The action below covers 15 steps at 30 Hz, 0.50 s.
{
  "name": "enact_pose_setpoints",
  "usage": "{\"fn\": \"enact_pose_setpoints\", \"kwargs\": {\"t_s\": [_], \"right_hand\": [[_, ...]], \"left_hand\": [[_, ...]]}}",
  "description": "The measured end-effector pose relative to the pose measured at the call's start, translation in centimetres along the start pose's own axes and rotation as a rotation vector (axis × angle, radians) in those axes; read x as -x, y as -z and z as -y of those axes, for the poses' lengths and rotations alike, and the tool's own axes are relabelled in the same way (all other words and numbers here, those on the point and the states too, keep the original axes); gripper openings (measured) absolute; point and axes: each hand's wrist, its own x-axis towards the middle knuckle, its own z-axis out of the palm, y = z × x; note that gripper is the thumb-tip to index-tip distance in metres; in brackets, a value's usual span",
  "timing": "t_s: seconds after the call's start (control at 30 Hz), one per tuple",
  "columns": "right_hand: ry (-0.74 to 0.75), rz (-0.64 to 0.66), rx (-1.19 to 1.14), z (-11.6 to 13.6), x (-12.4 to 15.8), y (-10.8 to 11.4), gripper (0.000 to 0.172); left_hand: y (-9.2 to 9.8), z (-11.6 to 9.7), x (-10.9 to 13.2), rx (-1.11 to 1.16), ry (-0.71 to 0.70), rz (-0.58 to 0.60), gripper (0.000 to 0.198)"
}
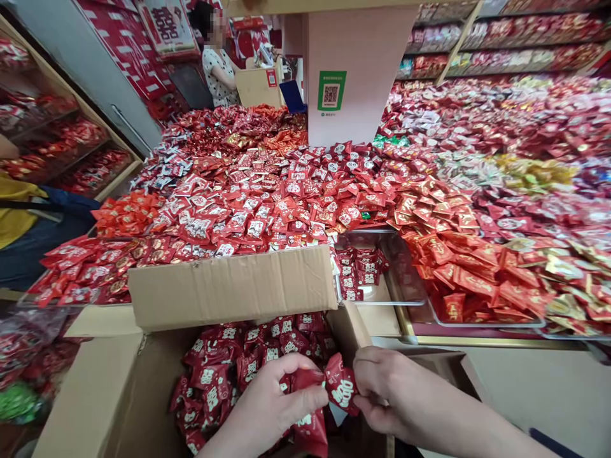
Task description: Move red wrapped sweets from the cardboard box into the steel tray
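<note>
My left hand [274, 407] and my right hand [394, 385] are both over an open cardboard box [233, 289]. Between them is a dark red candy packet [342, 385] with white characters. The right fingers pinch its right end, while the left thumb and fingertips close on red wrapping at its left side. Whether the left fingers hold this same packet or one joined to it, I cannot tell. Another red packet [310, 432] hangs just below the left hand. Many matching packets [212, 375] fill the box, partly hidden by my left forearm.
A wide display of wrapped candies [286, 191] rises behind the box. A clear tray [382, 296] with some red packets adjoins the box's back flap. A pillar [358, 57] carries a green QR sign [331, 90]. One person [222, 70] stands behind; another person's yellow sleeve [19, 207] shows left.
</note>
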Motion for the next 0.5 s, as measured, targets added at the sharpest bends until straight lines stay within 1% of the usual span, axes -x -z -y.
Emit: {"fn": "enact_pose_setpoints", "kwargs": {"t_s": [0.1, 0.17, 0.2, 0.27, 0.37, 0.5], "right_hand": [[-0.119, -0.039, -0.169, 0.2, 0.2, -0.3, 0.011], [-0.178, -0.09, -0.332, 0.2, 0.4, -0.4, 0.01], [-0.179, -0.118, -0.395, 0.3, 0.4, -0.5, 0.009], [-0.157, -0.182, -0.479, 0.2, 0.5, -0.8, 0.007], [-0.158, -0.298, -0.57, 0.0, 0.8, -1.9, 0.009], [-0.262, -0.479, -0.719, -1.0, 1.4, -3.7, 0.016]], "left_hand": [[-0.1, 0.1, -0.1, -0.118, -0.009, -0.069, 0.025], [-0.3, 0.3, -0.2, -0.148, -0.066, -0.078, 0.021], [-0.4, 0.4, -0.2, -0.149, -0.097, -0.081, 0.021], [-0.7, 0.7, -0.2, -0.12, -0.145, -0.101, 0.023], [-1.3, 1.2, -0.3, -0.037, -0.177, -0.17, 0.024], [-2.0, 1.7, -0.5, -0.005, -0.217, -0.258, 0.023]]}}
